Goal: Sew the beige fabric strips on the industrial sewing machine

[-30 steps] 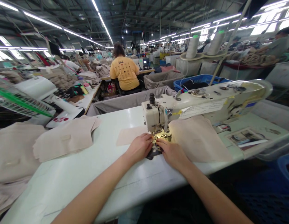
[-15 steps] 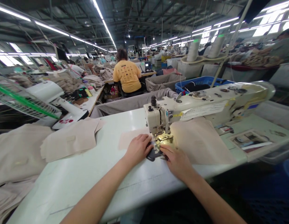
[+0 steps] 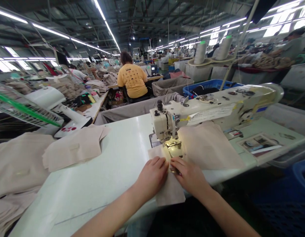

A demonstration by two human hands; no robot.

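Note:
A beige fabric piece lies in front of the sewing machine and hangs over the table's front edge. My left hand is closed, pinching the fabric close to the lit needle area. Fingers of my right hand are pinched together at the right edge of the same piece, almost touching my left fingertips. Beneath those right fingers shows a small metal object, too hidden to name. Just right of the needle, a larger beige fabric panel lies flat, partly under the machine arm.
Stacked beige panels lie on the table's left side, by a white fan. Thread cones stand behind the machine. A tool tray is at right. Beyond the table are a grey cloth bin and a person in yellow.
The small fabric piece has moved from left of and behind the needle towards me, over the front edge. Both hands have drawn back slightly and closed together on it.

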